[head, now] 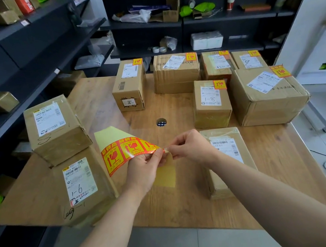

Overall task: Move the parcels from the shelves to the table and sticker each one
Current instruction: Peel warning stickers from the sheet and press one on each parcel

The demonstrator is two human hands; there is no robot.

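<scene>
Dark shelves (24, 65) run left of and beyond the hole (161, 122), with brown parcels on those to its left. The wooden table (191, 209) (the hole is cut in its top) carries six stickered parcels (267, 98) beyond and to the right of the hole. Left of the hole, two stacked parcels (54, 130) bear white labels. A single parcel (224, 146) lies to its near right, under the right forearm. Just nearer than the hole, the sticker sheet (128, 151) is held up. The left hand (143, 172) grips its end and the right hand (190, 146) pinches the corner there, the two hands almost touching.
</scene>
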